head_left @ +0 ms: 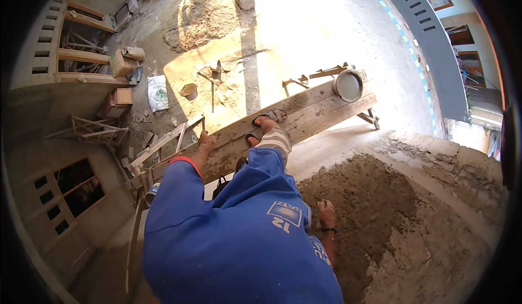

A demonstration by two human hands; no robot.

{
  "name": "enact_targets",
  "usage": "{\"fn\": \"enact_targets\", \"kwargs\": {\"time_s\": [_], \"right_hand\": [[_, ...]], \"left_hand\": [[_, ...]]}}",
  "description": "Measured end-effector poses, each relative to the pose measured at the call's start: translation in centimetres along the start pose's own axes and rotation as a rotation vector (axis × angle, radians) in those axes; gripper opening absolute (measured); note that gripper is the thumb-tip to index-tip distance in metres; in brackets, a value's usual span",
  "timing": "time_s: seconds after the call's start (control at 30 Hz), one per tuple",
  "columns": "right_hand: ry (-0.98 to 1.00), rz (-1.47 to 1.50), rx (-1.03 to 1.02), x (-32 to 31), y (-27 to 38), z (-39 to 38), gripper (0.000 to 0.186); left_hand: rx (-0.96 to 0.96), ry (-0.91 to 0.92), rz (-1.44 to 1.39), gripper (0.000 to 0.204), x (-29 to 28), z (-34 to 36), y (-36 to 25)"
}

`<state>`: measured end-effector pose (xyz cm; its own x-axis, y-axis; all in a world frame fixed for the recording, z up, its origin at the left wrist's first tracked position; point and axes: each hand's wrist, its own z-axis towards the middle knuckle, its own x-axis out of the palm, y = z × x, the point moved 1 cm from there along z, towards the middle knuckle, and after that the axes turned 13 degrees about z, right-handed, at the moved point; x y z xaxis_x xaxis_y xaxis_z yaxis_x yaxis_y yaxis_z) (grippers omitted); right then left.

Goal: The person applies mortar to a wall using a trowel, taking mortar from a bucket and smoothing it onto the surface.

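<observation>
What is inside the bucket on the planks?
Smooth, pale grey material shows inside the bucket; whatever lies beneath its surface is covered and cannot be seen.

Dark brown mortar patch [370, 200], rough, ragged-edged, spread across wall [440, 255]

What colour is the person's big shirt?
The shirt is mostly blue; the head view shows it.
</observation>
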<state>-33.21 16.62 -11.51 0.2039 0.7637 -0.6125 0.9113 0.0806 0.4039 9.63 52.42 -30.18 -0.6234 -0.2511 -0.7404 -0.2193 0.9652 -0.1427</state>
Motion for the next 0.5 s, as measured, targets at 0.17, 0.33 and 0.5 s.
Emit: {"fn": "enact_targets", "kwargs": {"time_s": [0.17,0.33,0.5], "right_hand": [[-0.033,0.15,0.19,2.7,-3.7,-2.8,0.044],[-0.089,0.33,0.31,4.3,-6.8,-5.3,0.045],[-0.222,0.462,0.391,6.3,-6.9,-6.6,0.048]], "left_hand": [[0.093,0.185,0.02,0.049,6.9,-1.5,-3.3],[0.139,0.258,-0.093,0.051,7.3,0.4,-6.2],[0.153,0.3,-0.149,0.044,2.5,0.7,-12.0]]}}
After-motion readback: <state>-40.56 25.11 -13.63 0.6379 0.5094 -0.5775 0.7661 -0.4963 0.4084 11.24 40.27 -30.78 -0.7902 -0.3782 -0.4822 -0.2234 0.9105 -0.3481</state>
